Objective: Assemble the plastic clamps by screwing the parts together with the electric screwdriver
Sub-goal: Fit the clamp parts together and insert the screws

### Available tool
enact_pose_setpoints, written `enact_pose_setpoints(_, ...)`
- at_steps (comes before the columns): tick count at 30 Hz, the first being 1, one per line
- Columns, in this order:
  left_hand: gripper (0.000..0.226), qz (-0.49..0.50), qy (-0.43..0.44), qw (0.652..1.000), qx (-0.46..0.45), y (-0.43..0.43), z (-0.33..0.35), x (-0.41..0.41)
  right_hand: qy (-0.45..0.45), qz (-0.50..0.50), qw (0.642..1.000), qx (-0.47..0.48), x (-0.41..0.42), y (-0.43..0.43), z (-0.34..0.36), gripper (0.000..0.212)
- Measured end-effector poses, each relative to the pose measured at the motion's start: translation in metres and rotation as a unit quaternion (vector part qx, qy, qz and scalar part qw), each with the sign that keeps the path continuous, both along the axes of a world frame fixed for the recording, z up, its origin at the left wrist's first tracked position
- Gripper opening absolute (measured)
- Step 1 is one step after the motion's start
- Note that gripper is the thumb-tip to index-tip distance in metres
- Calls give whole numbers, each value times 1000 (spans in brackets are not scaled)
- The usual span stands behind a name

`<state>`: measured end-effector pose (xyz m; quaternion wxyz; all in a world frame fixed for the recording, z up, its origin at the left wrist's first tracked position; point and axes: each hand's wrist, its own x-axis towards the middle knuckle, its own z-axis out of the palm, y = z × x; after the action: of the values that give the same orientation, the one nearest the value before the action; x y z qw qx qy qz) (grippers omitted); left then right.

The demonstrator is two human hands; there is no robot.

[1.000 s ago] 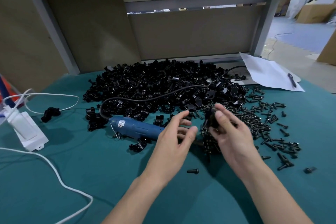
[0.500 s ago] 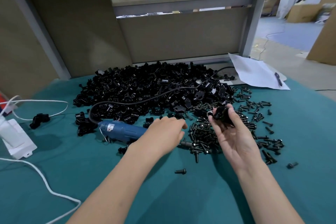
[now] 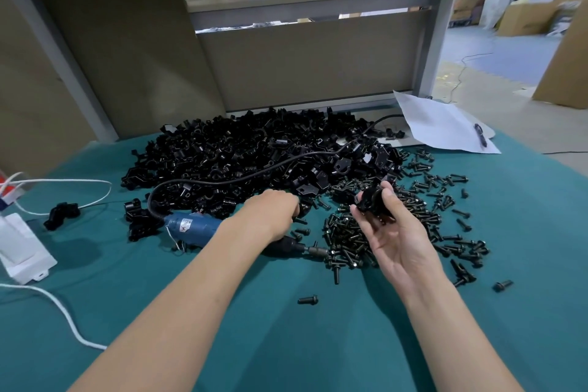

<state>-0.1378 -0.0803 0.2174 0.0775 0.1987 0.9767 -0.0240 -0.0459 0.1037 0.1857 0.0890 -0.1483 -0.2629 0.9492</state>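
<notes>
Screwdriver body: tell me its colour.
The screwdriver body is blue, its nose black; the head view shows it best.

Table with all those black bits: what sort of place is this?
Probably a factory assembly bench: a heap of clamp parts, loose screws and a corded screwdriver on it, with cartons on the floor behind.

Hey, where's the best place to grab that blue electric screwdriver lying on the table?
The electric screwdriver lies flat on the cloth, bit toward the screws, cord off its left end. Probably wrap the blue barrel from above, mid-length.
</notes>
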Motion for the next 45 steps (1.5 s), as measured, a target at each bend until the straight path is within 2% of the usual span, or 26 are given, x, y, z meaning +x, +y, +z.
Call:
enact_pose_setpoints(4,30,-16,8,1000,13,-1,-6,-5,8,8,1000,9,-1,0,-1,28)
enact_pose_setpoints(9,19,-31,45,998,34,0,-4,2,32,21,998,53,-3,-4,-3,37)
enact_pose_setpoints(11,14,-24,61,986,154,-4,-1,12,43,37,995,87,-5,-7,-6,39)
enact_pose_setpoints(13,4,-1,38,938,344,-9,-3,30,53,55,989,130,-7,-12,-11,34)
enact_pose_setpoints(14,9,4,36,907,419,-12,-7,41,58,64,984,159,-7,-15,-14,32)
enact_pose_setpoints(16,15,13,59,863,502,-17,-20,61,80,90,966,227,-7,-23,-19,30)
enact_pose_setpoints(19,12,34,83,822,562,-22,-39,80,94,125,940,304,-3,-30,-23,39)
enact_pose_setpoints(21,12,36,85,814,573,-22,-46,84,92,135,930,330,-2,-32,-24,45)
enact_pose_setpoints(28,12,16,112,815,569,-24,-50,85,100,142,899,401,0,-36,-27,45)
enact_pose_setpoints(36,12,12,126,817,563,-25,-46,86,104,145,899,399,-2,-37,-27,38)
enact_pose_setpoints(42,12,17,130,822,554,-27,-45,86,118,147,899,396,-1,-35,-27,59)
enact_pose_setpoints(45,13,14,132,827,547,-28,-43,87,124,155,876,439,1,-35,-28,47)
